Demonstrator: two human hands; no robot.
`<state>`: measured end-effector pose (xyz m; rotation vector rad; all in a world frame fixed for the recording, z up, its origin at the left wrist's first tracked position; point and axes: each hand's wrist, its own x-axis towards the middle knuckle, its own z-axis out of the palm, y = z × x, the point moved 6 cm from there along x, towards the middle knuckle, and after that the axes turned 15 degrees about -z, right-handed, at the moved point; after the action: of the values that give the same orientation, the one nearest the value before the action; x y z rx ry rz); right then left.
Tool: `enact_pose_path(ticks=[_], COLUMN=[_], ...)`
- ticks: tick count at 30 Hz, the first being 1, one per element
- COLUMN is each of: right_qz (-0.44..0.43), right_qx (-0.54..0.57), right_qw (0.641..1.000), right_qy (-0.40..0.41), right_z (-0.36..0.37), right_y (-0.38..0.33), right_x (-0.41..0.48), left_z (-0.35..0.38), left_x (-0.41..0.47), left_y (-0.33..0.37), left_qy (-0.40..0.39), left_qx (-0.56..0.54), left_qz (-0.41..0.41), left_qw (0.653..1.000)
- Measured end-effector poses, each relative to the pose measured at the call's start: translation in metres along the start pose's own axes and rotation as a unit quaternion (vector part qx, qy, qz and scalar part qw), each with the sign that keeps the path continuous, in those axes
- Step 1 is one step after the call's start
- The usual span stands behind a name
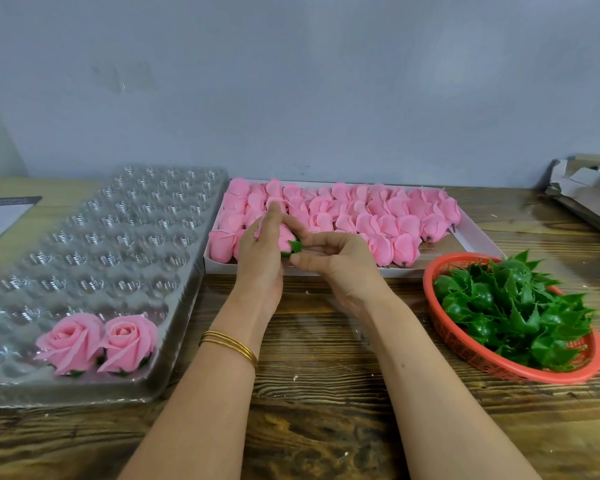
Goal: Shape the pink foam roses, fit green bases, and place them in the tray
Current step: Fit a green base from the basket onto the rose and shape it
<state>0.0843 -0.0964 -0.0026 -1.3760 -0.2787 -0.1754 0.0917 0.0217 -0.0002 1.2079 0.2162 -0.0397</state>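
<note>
The fingers [272, 216] of the left hand [260, 261] are curled round a pink foam rose [280, 237], which is held up over the near edge of the box. The fingers [309, 231] of the right hand [340, 261] are pinched on a green base [294, 246] that is pressed against the rose's underside. Whether the base is fully seated cannot be told, since the joint is hidden by the hands.

At the far left, a clear tray [136, 282] of round pockets is laid on the tabletop [326, 375]. Two finished roses [71, 342] are seated side by side in its near row, and the other pockets are seen unfilled. In the middle, a white box [478, 242] is packed with unshaped roses [378, 216]. To the right, a red basket [499, 374] is heaped with spare green bases [513, 306].

The foam is judged very light, soft and easily creased, so the rose is best cradled low round its body, with the outer petals not pinched. The base looks like stiffer plastic with pointed sepals and is better taken by its cup.
</note>
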Motion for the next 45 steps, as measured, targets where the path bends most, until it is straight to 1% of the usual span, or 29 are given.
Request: enact_pose_path(ticks=[5,9,17,21,29,35,40,45], right_qz=[0.033,0.071,0.101,0.102,0.079,0.102,0.116,0.141], right_qx=[0.061,0.122,0.194,0.195,0.160,0.194,0.220,0.195], right_qw=[0.997,0.990,0.976,0.975,0.984,0.976,0.969,0.970], right_qy=[-0.018,-0.018,-0.004,0.008,-0.002,0.008,-0.012,-0.023], right_z=[0.004,0.005,0.009,0.009,0.008,0.009,0.012,0.012], right_y=[0.002,0.004,0.006,0.006,0.003,0.004,0.002,0.005], right_x=[0.000,-0.002,-0.005,-0.005,-0.005,-0.004,-0.005,-0.008], left_z=[-0.002,0.000,0.001,0.002,0.005,0.004,0.005,0.004], left_x=[-0.003,-0.003,-0.001,-0.001,-0.002,-0.002,0.002,0.002], left_y=[0.003,0.003,0.002,0.000,-0.001,0.000,-0.001,-0.003], left_qy=[-0.002,-0.012,-0.036,-0.048,-0.053,-0.049,-0.065,-0.074], left_qx=[-0.023,-0.027,-0.003,0.004,0.003,-0.008,-0.040,-0.049], left_qz=[-0.018,-0.023,0.008,0.005,0.005,-0.004,-0.018,-0.022], left_qw=[1.000,0.999,0.999,0.999,0.999,0.999,0.997,0.996])
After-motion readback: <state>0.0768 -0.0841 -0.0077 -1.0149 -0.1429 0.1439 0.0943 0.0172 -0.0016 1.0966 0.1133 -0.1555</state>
